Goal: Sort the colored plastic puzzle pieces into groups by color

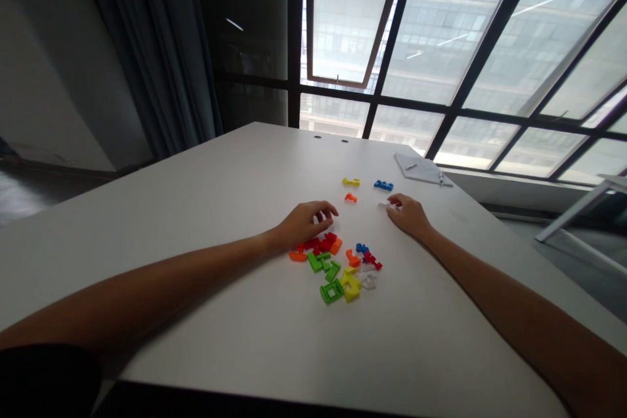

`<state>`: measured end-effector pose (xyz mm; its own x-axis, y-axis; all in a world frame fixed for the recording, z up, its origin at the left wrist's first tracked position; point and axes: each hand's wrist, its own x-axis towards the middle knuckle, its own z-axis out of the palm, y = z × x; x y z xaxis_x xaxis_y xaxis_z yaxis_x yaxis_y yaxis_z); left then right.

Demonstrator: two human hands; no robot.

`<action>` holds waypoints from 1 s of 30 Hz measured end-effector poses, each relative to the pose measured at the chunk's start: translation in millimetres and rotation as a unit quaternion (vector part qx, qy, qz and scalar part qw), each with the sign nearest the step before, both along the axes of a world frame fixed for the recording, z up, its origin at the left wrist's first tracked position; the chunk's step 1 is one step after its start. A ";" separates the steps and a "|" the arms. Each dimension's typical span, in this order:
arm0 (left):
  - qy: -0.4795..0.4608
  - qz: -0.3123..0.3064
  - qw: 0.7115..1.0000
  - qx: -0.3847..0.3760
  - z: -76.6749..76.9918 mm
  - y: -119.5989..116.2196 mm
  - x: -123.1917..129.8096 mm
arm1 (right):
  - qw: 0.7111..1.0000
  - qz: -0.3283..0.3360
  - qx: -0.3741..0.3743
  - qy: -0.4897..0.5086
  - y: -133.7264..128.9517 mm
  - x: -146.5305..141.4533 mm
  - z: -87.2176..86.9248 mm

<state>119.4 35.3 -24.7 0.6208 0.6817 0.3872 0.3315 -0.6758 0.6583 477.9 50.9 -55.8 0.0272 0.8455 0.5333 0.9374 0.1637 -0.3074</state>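
Several small coloured plastic puzzle pieces lie in a loose heap (337,264) on the white table (206,209). My left hand (304,225) rests curled just above the heap's red pieces (313,245), and its fingers may hide something small. My right hand (407,217) lies to the right, its fingertips on a clear plastic piece (383,206). Beyond my hands lie a yellow piece (351,181), an orange piece (350,197) and a blue piece (383,185), apart from the heap. A green square frame piece (332,291) sits at the heap's near side.
A notepad with a pen (421,168) lies near the table's far right edge. Two small holes mark the far end of the tabletop. Large dark-framed windows stand behind the table, and a white metal frame (578,209) stands beyond its right edge.
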 end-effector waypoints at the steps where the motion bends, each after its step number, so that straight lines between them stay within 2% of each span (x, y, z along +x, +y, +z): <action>1: -0.001 0.001 1.000 -0.001 0.3 -0.1 -0.2 | 1.000 0.007 0.015 0.002 -2.0 -3.5 3.3; 3: -0.005 0.002 1.000 -0.004 1.1 -0.5 -0.4 | 0.997 0.060 0.023 0.032 -8.3 -14.0 13.5; 5: -0.008 0.006 1.000 -0.005 1.9 -1.0 -0.5 | 0.979 0.174 -0.056 0.089 -18.3 -29.3 27.9; 8: -0.008 0.014 1.000 -0.004 2.0 -1.2 -0.3 | 0.892 0.344 -0.272 0.114 -39.1 -56.4 51.8; 11: -0.008 0.015 1.000 -0.008 0.1 0.4 0.2 | 0.838 0.419 -0.346 0.055 -57.8 -77.6 68.3; 14: -0.010 0.017 1.000 -0.013 -1.7 2.3 0.6 | 0.826 0.432 -0.361 0.042 -64.8 -84.7 71.2; 18: -0.007 0.009 1.000 -0.018 0.6 0.5 0.8 | 0.826 0.388 -0.361 0.191 -59.7 -82.6 59.8; 23: 0.001 -0.024 0.998 -0.052 6.6 -5.0 0.1 | 0.830 0.349 -0.228 0.371 -58.0 -95.0 39.3; 26: 0.018 -0.042 0.997 -0.056 7.0 -4.6 0.2 | 0.827 0.349 -0.186 0.399 -61.0 -106.8 29.6; 30: 0.034 -0.033 0.998 -0.048 4.2 -0.9 0.6 | 0.833 0.356 -0.150 0.396 -63.3 -114.4 22.3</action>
